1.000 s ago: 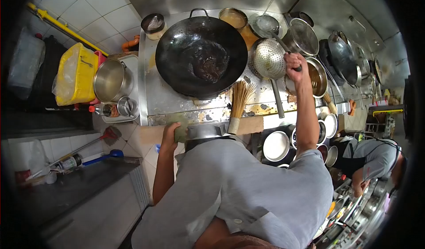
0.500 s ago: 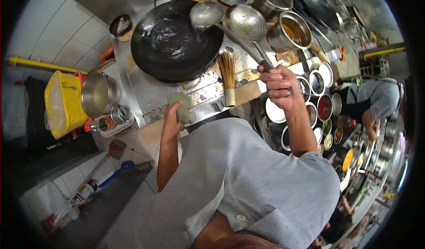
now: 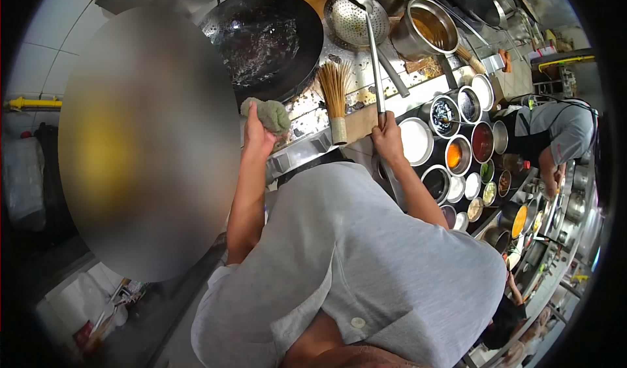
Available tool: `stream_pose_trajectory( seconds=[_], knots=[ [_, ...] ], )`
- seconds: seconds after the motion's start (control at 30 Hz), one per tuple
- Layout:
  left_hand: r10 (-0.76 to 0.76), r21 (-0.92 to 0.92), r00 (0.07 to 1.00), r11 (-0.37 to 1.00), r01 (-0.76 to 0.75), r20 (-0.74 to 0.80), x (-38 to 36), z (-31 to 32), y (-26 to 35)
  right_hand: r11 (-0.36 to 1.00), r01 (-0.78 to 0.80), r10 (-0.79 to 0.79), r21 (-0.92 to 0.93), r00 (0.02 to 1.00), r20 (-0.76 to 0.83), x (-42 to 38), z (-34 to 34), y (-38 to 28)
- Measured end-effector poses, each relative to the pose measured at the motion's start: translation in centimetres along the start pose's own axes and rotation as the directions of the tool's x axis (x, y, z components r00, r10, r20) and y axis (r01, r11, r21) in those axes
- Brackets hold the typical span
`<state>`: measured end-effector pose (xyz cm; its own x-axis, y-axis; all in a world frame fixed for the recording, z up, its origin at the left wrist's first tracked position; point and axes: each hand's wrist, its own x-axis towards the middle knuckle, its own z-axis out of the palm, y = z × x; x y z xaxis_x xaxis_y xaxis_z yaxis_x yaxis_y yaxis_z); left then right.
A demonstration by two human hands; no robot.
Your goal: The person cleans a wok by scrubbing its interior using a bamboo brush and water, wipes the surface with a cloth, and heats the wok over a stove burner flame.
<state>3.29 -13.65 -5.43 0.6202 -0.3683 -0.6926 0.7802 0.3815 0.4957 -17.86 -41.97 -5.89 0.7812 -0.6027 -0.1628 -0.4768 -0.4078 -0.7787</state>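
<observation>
My left hand (image 3: 260,139) is closed on a folded grey-green cloth (image 3: 271,115), close to the near rim of a large black wok (image 3: 268,41) with a wet, shiny inside. My right hand (image 3: 389,140) is wrapped round the long handle of a ladle (image 3: 374,54). The ladle's bowl is up at the far end, over the perforated skimmer (image 3: 346,25). Between my hands, a bamboo wok brush (image 3: 335,93) lies on the stove edge, bristles pointing away from me.
A pot of brown liquid (image 3: 432,28) stands right of the skimmer. Several seasoning containers (image 3: 417,140) fill the counter to my right. Farther right a person in a grey shirt (image 3: 562,133) bends over a counter. A blurred oval patch (image 3: 150,146) hides the left side.
The ladle has moved from above the wok to above the skimmer, and my right hand has come lower and nearer. My left hand with the cloth has moved up towards the wok.
</observation>
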Motion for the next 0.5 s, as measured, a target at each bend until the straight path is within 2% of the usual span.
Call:
stream_pose_trajectory(
  seconds=[0.03, 0.07, 0.1, 0.17, 0.2, 0.3, 0.33, 0.37, 0.43, 0.47, 0.5],
  knots=[
    [-0.06, 0.06, 0.998, 0.996, 0.06, -0.005, 0.3, 0.4, 0.1, 0.986, 0.016, -0.031, -0.163, 0.996, -0.088, 0.0, 0.6, 0.5],
    [-0.106, 0.057, 0.993, 0.992, 0.109, -0.061, 1.4, 0.4, -0.2, 0.99, -0.061, 0.053, -0.131, 0.997, -0.058, 0.0, 1.1, 1.0],
    [-0.096, 0.05, 0.993, 0.994, 0.099, -0.062, 2.2, 0.5, -0.3, 0.972, -0.069, 0.055, -0.224, 0.996, -0.07, 0.2, 1.9, 2.3],
    [-0.13, -0.037, 0.989, 0.991, 0.128, -0.068, 2.9, 0.9, -0.4, 0.953, -0.116, 0.093, -0.279, 0.991, -0.091, 0.2, 3.4, 3.3],
    [-0.15, -0.07, 0.979, 0.987, 0.142, -0.134, 2.8, 1.8, -0.1, 0.944, -0.124, 0.101, -0.305, 0.991, -0.09, 0.2, 4.2, 3.6],
    [-0.171, -0.1, 0.968, 0.983, 0.155, -0.181, 3.5, 2.4, -0.2, 0.927, -0.155, 0.138, -0.34, 0.988, -0.075, 0.9, 6.6, 5.5],
    [-0.184, -0.127, 0.965, 0.979, 0.162, -0.189, 3.8, 2.4, -0.2, 0.872, -0.033, -0.032, -0.488, 0.992, -0.125, 0.7, 7.4, 5.6],
    [-0.173, -0.136, 0.965, 0.98, 0.148, -0.196, 3.9, 2.3, -0.3, 0.874, -0.017, -0.044, -0.486, 0.993, -0.112, 0.6, 8.1, 5.6],
    [-0.172, -0.13, 0.967, 0.98, 0.149, -0.19, 3.6, 2.8, -0.3, 0.813, 0.231, -0.31, -0.535, 0.949, -0.061, 0.7, 8.4, 1.7],
    [-0.181, -0.149, 0.963, 0.977, 0.153, -0.202, 3.4, 3.1, -0.2, 0.867, 0.233, -0.197, -0.441, 0.972, 0.125, 1.0, 9.0, 1.1],
    [-0.176, -0.159, 0.964, 0.977, 0.145, -0.201, 3.6, 3.0, -0.3, 0.862, 0.245, -0.207, -0.444, 0.969, 0.131, 1.3, 9.7, 0.9]
  ],
)
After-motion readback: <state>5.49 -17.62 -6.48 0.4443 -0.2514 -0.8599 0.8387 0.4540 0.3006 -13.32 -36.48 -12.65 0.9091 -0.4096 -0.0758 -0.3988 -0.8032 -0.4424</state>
